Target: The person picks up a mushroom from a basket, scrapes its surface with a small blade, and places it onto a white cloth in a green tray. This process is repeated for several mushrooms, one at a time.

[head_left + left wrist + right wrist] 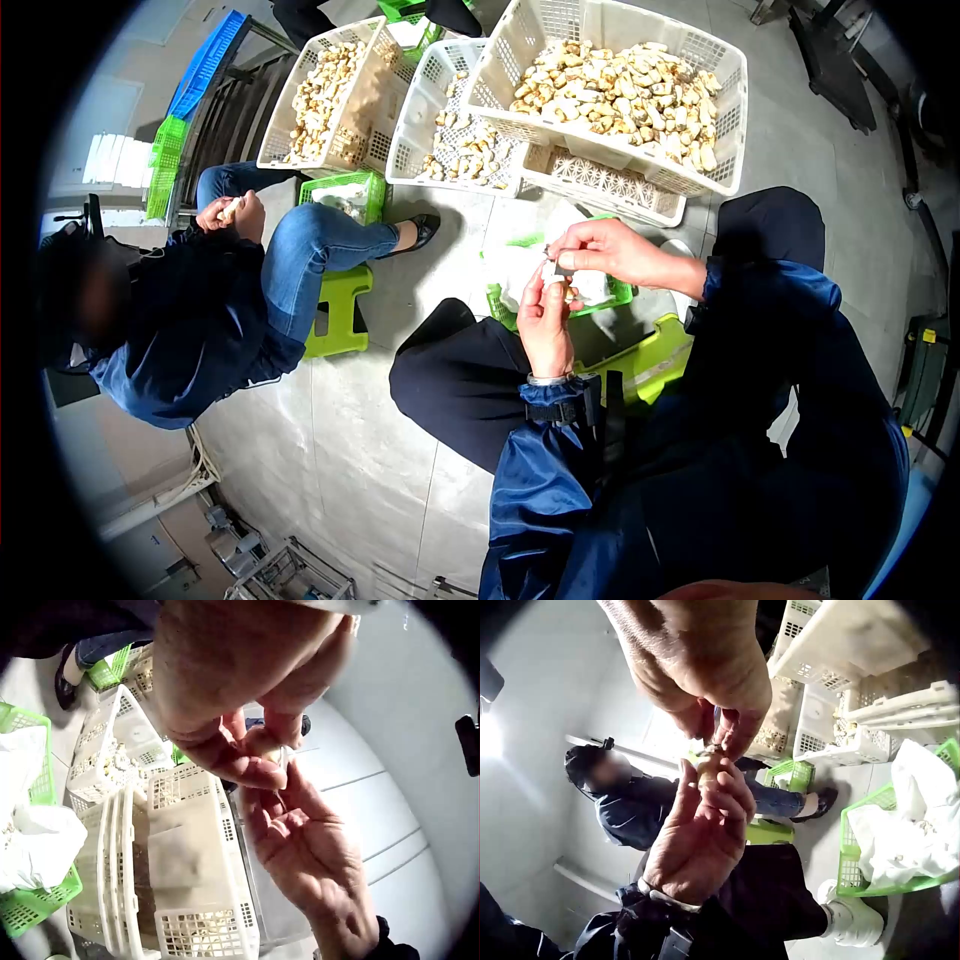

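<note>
My left hand [547, 332] grips a stubby, cream-and-brown mushroom [708, 774] between thumb and curled fingers, its tip pointing up in the right wrist view. Over it, my right hand [612, 252] pinches a small thin blade [717, 721] between thumb and forefinger, right at the mushroom's top end. Fingers of both hands hide most of the blade. Below the hands stands a green basket [622, 296] lined with a white plastic bag [889, 844].
Ahead are white crates [735, 110] holding many pale mushrooms [630, 100]. On the left, a seated person [230, 290] holds a similar piece above another green basket [375, 200]. A lime-green stool [340, 312] supports that person; another stool [655, 365] is near my legs.
</note>
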Demonstrator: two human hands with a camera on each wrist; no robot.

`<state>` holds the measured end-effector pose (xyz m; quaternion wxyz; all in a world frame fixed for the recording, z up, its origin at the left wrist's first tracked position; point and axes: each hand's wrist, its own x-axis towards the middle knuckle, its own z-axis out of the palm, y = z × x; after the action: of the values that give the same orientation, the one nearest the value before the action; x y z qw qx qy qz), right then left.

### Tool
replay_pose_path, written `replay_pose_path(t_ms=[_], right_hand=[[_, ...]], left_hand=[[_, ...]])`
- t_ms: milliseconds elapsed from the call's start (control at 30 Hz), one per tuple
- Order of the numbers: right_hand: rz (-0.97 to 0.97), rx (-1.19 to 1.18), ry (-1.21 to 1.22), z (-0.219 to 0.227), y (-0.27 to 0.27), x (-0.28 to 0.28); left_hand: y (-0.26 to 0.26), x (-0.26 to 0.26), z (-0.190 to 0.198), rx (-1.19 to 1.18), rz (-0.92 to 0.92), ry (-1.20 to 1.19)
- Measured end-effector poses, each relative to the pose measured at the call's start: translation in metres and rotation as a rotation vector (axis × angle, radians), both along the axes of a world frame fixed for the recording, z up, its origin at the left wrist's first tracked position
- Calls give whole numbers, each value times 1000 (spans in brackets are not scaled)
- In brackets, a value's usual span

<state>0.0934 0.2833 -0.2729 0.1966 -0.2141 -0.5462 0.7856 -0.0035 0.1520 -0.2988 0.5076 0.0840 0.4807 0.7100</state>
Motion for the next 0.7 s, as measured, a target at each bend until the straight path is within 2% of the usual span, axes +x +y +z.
replay_pose_path(t_ms=[33,100,233,300,400,500,533,600,633,667,700], right_hand=[[0,-1,-1,-1,0,1],[71,139,-108,-3,2,3],[56,85,-211,-8,6,2],[51,89,-206,-9,5,2],[-38,71,-7,-1,-2,-1],[63,99,-87,0,3,3],[-24,128,-111,-3,3,-2],[-14,9,-91,-3,6,2],[-24,-37,-66,0,5,2],[-22,-39,-66,0,3,1],[-31,67,-45,1,0,0]], left_hand=[[0,0,0,-2,4,25],[0,2,0,-2,6,47],[0,2,2,-18,-1,118],[1,2,0,6,2,105],[0,1,0,7,6,114],[0,0,2,-10,-23,101],[-1,0,3,-10,-24,101],[-1,-1,6,55,-67,-109],[-1,-1,6,55,-67,-109],[-1,-2,7,64,-65,-140],[-1,-2,8,73,-62,-171]])
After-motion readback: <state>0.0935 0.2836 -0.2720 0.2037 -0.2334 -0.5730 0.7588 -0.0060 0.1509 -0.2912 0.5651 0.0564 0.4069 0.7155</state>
